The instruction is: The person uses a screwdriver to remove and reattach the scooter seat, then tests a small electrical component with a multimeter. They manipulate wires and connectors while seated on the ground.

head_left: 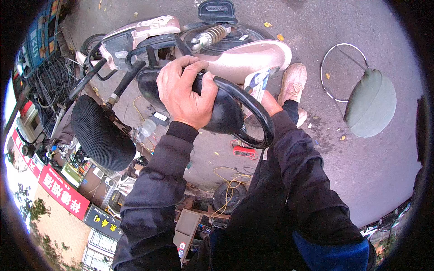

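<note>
While a pink scooter (253, 58) is on grey outdoor ground (361, 176), your left hand (187, 92) clamps a black seat (222, 113), fingers bent; the grip of your right hand (270, 105) I cannot tell.

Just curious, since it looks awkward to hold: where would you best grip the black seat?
Probably by the loop at the right end of the seat, coming from the right: the bar is slim and bows outward, leaving a gap for fingers, whereas the body is broad and rounded. The left hand lies over that body.
</note>
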Tool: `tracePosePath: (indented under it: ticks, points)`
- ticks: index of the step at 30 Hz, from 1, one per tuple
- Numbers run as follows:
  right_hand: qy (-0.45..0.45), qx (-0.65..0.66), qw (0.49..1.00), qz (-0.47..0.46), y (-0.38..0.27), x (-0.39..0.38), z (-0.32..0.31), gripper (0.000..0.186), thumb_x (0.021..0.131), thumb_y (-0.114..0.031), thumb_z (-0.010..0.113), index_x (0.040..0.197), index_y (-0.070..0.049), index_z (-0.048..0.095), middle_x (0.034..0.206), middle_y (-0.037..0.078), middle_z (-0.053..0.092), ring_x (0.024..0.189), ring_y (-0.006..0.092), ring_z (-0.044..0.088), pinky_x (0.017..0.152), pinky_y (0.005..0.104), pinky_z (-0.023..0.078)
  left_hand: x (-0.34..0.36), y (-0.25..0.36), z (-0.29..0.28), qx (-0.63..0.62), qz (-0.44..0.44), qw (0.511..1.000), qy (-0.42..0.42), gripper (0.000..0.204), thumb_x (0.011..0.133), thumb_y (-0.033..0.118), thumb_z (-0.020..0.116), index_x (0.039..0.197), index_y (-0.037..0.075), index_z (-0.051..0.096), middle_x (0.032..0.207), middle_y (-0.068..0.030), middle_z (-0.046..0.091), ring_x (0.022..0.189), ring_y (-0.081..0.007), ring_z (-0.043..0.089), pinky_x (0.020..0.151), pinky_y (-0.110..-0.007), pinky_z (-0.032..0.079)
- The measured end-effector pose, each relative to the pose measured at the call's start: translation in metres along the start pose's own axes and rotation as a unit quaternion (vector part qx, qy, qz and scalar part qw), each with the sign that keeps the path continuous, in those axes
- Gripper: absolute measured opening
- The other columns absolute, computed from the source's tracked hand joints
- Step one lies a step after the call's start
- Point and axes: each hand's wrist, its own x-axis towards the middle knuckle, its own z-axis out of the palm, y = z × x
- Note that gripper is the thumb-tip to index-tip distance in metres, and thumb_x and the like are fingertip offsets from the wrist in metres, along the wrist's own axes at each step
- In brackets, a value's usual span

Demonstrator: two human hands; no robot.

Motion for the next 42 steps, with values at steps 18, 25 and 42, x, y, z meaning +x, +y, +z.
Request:
tracePosePath:
  ticks: [18, 25, 42]
  points:
    - [0.028, -0.001, 0.999, -0.019, -0.006, 0.000, 0.007, 0.033, 0.109, -0.021, 0.051, 0.129, -0.001, 0.066, 0.117, 0.015, 0.075, 0.096, 0.0277, 0.077, 0.084, 0.0446, 0.064, 0.000, 0.000, 0.001, 0.006, -0.002, 1.000, -0.001, 0.022, 0.080, 0.022, 0.072, 0.098, 0.010, 0.075, 0.107, -0.0094, 0.068, 0.105, -0.0337, 0.062, 0.100, -0.047, 0.043]
    - [0.001, -0.075, 0.997, -0.022, -0.008, -0.009, 0.003, 0.032, 0.109, -0.022, 0.049, 0.127, -0.002, 0.067, 0.114, 0.016, 0.076, 0.093, 0.0281, 0.077, 0.079, 0.0479, 0.065, 0.001, 0.001, 0.000, -0.003, -0.002, 1.000, -0.002, 0.022, 0.080, 0.022, 0.072, 0.098, 0.010, 0.075, 0.106, -0.0082, 0.068, 0.104, -0.0332, 0.062, 0.099, -0.046, 0.043]
    - [-0.042, 0.095, 0.994, 0.033, -0.006, -0.001, -0.004, 0.027, 0.106, -0.014, 0.057, 0.128, -0.002, 0.066, 0.113, 0.013, 0.075, 0.098, 0.0253, 0.076, 0.082, 0.0406, 0.064, -0.001, -0.001, 0.000, 0.003, -0.005, 1.000, -0.005, 0.024, 0.080, 0.022, 0.072, 0.100, 0.010, 0.075, 0.107, -0.0095, 0.068, 0.105, -0.0339, 0.062, 0.099, -0.047, 0.043]
